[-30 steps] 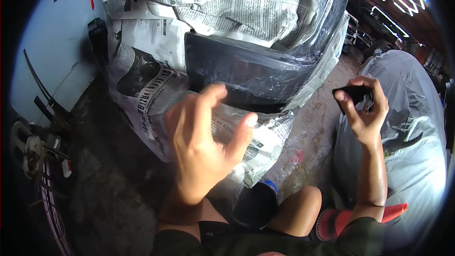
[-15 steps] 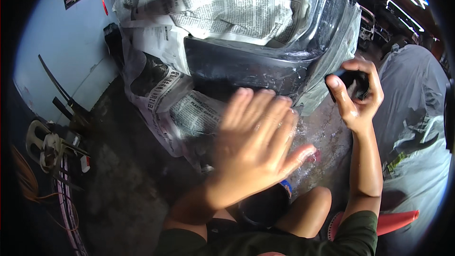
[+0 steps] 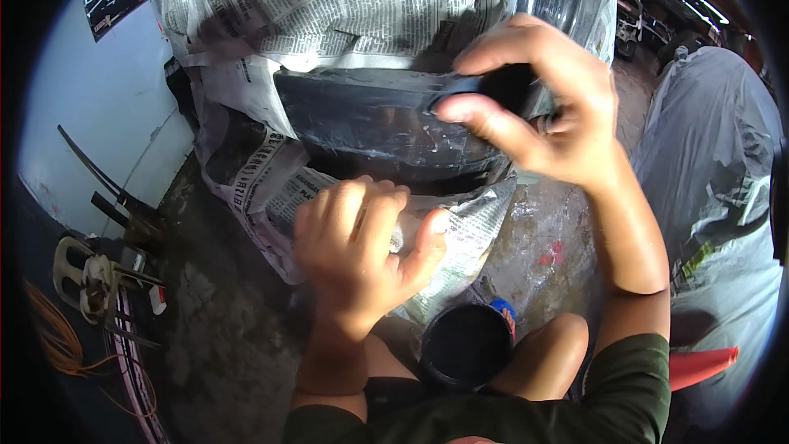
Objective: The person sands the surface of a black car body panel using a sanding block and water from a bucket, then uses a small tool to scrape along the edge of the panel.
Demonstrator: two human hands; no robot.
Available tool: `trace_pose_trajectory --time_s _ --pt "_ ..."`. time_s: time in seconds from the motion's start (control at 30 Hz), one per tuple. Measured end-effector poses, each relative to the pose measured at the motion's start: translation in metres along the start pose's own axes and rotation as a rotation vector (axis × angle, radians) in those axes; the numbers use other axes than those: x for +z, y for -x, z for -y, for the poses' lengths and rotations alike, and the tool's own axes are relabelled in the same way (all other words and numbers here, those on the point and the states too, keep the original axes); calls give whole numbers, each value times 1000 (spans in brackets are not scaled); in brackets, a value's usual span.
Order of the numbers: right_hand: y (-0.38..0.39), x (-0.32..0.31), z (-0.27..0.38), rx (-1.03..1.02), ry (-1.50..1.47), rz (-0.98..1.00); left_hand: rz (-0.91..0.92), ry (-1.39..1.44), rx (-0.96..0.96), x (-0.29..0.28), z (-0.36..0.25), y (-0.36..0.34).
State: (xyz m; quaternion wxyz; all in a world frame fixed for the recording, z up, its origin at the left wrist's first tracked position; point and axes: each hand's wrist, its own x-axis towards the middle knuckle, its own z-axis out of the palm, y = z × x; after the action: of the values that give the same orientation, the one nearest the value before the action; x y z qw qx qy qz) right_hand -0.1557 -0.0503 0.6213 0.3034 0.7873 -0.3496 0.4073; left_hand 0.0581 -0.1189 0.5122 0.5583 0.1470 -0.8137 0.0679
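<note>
A glossy black, car-like panel [image 3: 353, 111], wet and streaked with whitish residue, lies in front of me with newspaper [image 3: 345, 8] covering the surface above it and hanging below. My right hand [image 3: 567, 107] is raised over the panel's right end. Between its thumb and fingers it grips a thin, curved black sheet [image 3: 505, 86] that looks like sandpaper; part of it is in shadow. Lower down, my left hand [image 3: 362, 234] hovers in front of the hanging newspaper. Its fingers are bent, the thumb stands apart, and nothing shows in it.
A dark bucket [image 3: 427, 349] stands between my legs. Grey plastic sheeting [image 3: 707, 131] drapes a large object on the right, with a red object [image 3: 703, 367] near its foot. On the left are a pale wall [image 3: 90, 107], a beige plastic chair [image 3: 78, 267] and an orange hose [image 3: 53, 333].
My right hand has moved left and up with the black sheet, from beside the panel to over its right end. My left hand has drawn back to the lower left, its fingers now bent.
</note>
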Motion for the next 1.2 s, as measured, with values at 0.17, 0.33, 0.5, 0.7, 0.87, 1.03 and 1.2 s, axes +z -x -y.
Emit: trace_pose_trajectory --time_s 0.17,0.33,0.5,0.7,0.87,1.03,1.2 --pt "20 -24 -8 45 34 -15 28 -32 -34 1 -11 -5" --pt "-8 -2 5 -7 68 55 23 -66 -20 1 -4 1" --pt "12 -22 2 103 78 4 25 -70 -54 4 -12 -3" --pt "-4 -3 -4 -59 39 6 -12 -84 -5 0 -2 4" --pt "-5 -3 -7 -130 83 -53 14 -65 -26 3 -7 1" --pt "-7 -3 -13 -141 67 -20 -49 -53 26 2 -1 1" --pt "-21 16 -15 -252 14 -52 -23 -56 -24 2 -5 0"
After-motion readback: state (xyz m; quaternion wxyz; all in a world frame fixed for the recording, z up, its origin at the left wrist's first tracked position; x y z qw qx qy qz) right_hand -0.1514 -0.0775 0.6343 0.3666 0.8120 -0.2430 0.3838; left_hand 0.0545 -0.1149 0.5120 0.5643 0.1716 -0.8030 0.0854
